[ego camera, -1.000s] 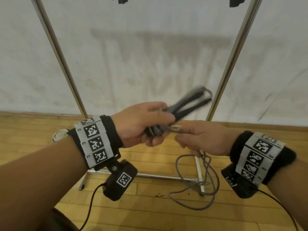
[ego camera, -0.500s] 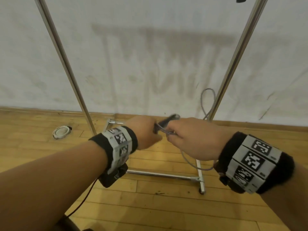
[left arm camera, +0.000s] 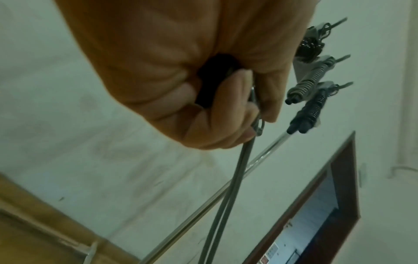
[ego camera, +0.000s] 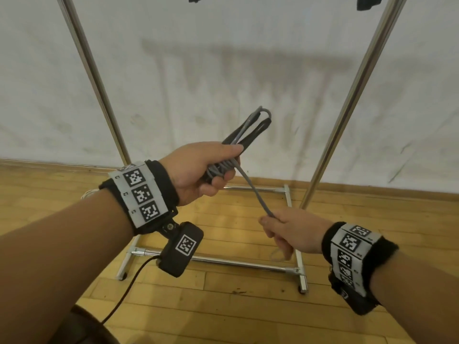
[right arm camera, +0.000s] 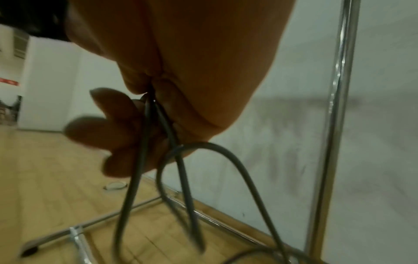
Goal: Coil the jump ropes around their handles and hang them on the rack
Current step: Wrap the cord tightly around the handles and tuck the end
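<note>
In front of the chrome rack (ego camera: 352, 95), seen from the head camera, the left hand (ego camera: 198, 170) was closed in a fist around the jump rope's black handles (ego camera: 250, 131), several turns of grey cord (ego camera: 255, 194) wound over them. The bundle's long axis ran up and to the right, its far end toward the white wall (ego camera: 223, 70). One taut strand of the round, smooth cord slanted down to the right hand (ego camera: 293, 232), which was closed on it. The hands were held above the wooden plank floor (ego camera: 223, 314), between the rack's two slanted uprights, with open space around them.

From the left wrist, the curled fingers (left arm camera: 226, 116) wrapped the dark handle ends, and two grey strands ran down from the fist. Beyond, three already coiled ropes (left arm camera: 316, 84) hung on the rack.

From the right wrist, the fingers (right arm camera: 126, 125) pinched the cord, and slack loops (right arm camera: 226, 169) of it drooped below toward the rack's base bar (right arm camera: 95, 221) on the floor. A shiny upright (right arm camera: 334, 125) stood just beside the hand.
</note>
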`<state>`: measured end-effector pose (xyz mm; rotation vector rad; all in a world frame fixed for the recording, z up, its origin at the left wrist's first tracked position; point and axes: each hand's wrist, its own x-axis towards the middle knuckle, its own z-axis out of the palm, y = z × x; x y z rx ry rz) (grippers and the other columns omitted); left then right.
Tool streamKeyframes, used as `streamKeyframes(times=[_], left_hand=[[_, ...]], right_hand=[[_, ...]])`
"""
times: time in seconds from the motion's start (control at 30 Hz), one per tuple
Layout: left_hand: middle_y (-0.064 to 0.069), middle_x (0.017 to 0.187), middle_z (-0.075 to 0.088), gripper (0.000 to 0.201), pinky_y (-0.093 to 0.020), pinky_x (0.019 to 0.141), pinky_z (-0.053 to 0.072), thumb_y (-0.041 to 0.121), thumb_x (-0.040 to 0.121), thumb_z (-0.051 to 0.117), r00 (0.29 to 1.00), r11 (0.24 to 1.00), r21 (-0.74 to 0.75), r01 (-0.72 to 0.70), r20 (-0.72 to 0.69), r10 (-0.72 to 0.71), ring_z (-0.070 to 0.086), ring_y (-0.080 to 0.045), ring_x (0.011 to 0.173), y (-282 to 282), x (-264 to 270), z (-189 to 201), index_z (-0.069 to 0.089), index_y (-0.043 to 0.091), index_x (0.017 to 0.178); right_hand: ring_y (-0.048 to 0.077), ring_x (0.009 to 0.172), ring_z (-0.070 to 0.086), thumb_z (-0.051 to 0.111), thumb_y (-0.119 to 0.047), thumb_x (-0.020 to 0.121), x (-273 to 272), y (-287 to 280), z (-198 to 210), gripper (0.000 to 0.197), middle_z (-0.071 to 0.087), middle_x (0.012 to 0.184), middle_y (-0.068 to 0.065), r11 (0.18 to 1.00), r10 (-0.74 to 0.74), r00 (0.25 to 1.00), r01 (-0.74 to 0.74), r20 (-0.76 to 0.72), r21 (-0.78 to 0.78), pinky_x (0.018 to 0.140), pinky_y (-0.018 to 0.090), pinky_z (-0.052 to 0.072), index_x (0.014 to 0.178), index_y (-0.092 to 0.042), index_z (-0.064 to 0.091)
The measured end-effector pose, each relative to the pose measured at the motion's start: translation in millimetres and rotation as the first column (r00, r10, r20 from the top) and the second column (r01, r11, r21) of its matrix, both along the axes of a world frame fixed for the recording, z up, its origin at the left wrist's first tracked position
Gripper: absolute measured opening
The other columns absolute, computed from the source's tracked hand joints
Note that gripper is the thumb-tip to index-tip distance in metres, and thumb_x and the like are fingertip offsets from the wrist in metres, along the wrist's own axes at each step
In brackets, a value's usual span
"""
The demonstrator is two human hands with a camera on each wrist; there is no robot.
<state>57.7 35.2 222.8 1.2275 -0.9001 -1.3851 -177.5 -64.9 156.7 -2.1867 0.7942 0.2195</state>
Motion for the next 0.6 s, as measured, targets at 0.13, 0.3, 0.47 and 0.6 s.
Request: streamKeyframes(times=[0.13,0.3,0.47,0.6], left_hand=[[-0.009,0.073,0.065,0.025,-0.022,0.044,0.045,0.039,0.092,0.073,0.996,0.996,-0.086,-0.012,0.089,0.020,0.057,-0.017,0.054,4.8,-7.5,-3.4,0.072,0.014,0.091],[-0.007,0.086,0.071,0.025,-0.031,0.064,0.049,0.042,0.092,0.074,0.977,0.960,-0.200,-0.195,0.043,0.207,0.063,-0.020,0.072,-0.4,5.1,4.6,0.081,0.019,0.088],[-0.007,0.088,0.081,0.031,-0.030,0.060,0.049,0.046,0.099,0.068,0.813,0.986,-0.103,-0.134,0.557,0.169,0.070,-0.018,0.066,-0.5,12.7,-10.3,0.065,0.018,0.113],[-0.005,0.086,0.080,0.021,-0.027,0.053,0.050,0.039,0.101,0.069,0.766,0.996,-0.071,-0.050,0.637,0.084,0.074,-0.019,0.066,-7.0,-3.9,-18.5,0.064,0.020,0.108]], right_hand=[[0.010,0.087,0.071,0.031,-0.052,0.108,-7.6,-19.8,-23.8,0.049,0.079,0.085,-0.006,0.998,0.010,0.983,-0.022,-0.184,-0.063,0.089,0.032,0.049,0.095,-0.020,0.065],[0.023,0.122,0.059,0.031,-0.063,0.104,-28.4,-23.4,-60.4,0.058,0.063,0.136,0.006,0.974,0.055,0.787,-0.177,-0.615,-0.141,0.102,0.036,0.046,0.136,-0.022,0.057],[0.024,0.141,0.046,0.063,-0.082,0.075,-10.8,-21.6,-43.3,0.120,0.039,0.162,0.004,0.964,0.044,0.801,-0.191,-0.597,-0.186,0.114,0.039,0.041,0.163,-0.021,0.008],[0.010,0.149,0.033,0.075,-0.076,0.061,14.0,-17.6,10.7,0.129,0.030,0.164,-0.015,1.000,-0.030,1.000,0.030,0.005,0.000,0.122,0.040,0.030,0.162,-0.038,0.005]])
